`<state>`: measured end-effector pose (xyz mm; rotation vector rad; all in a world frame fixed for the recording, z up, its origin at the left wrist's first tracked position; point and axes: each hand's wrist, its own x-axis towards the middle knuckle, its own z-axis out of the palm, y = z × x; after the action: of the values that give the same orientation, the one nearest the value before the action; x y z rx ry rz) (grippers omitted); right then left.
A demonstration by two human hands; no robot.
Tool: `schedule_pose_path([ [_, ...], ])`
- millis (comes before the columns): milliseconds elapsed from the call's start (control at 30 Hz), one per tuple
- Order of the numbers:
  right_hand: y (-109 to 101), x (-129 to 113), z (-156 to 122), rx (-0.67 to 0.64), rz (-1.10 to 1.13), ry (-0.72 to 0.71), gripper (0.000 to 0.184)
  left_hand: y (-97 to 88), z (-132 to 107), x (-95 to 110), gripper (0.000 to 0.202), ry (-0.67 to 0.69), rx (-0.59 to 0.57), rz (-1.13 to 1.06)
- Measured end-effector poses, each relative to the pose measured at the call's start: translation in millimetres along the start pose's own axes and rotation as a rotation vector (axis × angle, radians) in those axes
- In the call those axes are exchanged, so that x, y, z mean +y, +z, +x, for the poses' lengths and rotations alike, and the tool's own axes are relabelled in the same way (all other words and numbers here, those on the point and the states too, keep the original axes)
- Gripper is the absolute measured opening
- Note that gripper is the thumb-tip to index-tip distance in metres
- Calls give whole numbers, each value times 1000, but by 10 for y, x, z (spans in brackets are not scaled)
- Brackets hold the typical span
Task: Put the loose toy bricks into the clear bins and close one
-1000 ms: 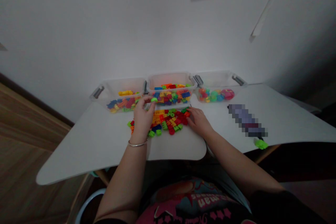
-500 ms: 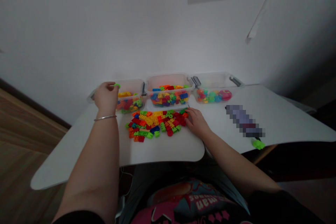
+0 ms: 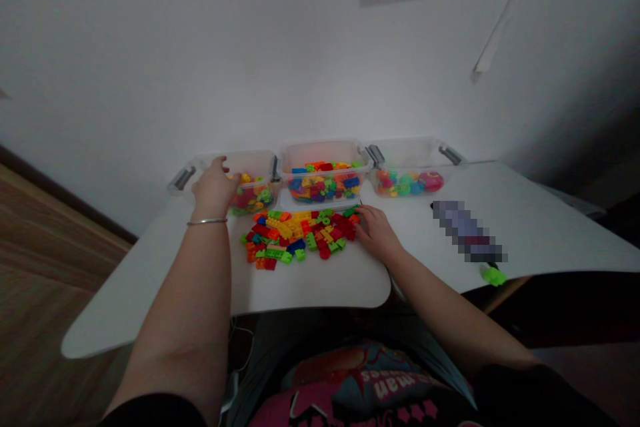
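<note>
The left hand (image 3: 215, 191) arches over the near rim of the left bin (image 3: 250, 163), fingers curled down; whether it grips anything, I cannot tell. The right hand (image 3: 377, 233) lies loosely open, its fingertips (image 3: 361, 215) touching the edge of a heap of glossy, studded plastic bricks (image 3: 300, 237) on the smooth white table (image 3: 150, 287). Behind the heap stand the clear middle bin (image 3: 323, 153), full of bricks, and the right bin (image 3: 415, 153), holding rounded pieces (image 3: 405, 183).

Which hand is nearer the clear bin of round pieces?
Right. The right hand rests beside the loose bricks, in front of that bin; the left hand is at the opposite end bin.
</note>
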<state>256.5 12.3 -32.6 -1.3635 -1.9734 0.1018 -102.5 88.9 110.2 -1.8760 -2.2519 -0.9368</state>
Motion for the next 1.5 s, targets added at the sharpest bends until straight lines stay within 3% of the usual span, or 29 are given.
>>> schedule_pose_path([
  [67, -1, -6, 2, -3, 4, -2, 39, -58, -111, 113, 60, 117, 81, -12],
  [133, -2, -12, 2, -6, 4, -6, 38, -102, -290, 293, 55, 256, 157, -16],
  [233, -1, -16, -2, 1, -2, -11, 38, -59, -653, 609, 45, 410, 170, -80],
  [367, 0, -15, -16, 21, -5, -9, 37, 218, -1148, 907, 37, 576, 4, -35],
  [533, -12, -42, -19, 1, -17, -21, 37, 587, -1474, 962, 30, 695, -203, 114],
  [867, 1, -23, -14, 1, 1, -10, 38, 798, -1525, 905, 34, 728, -235, 158],
  [1500, 17, -13, -17, -6, -23, -9, 38, 883, -1489, 911, 22, 653, -229, -6],
])
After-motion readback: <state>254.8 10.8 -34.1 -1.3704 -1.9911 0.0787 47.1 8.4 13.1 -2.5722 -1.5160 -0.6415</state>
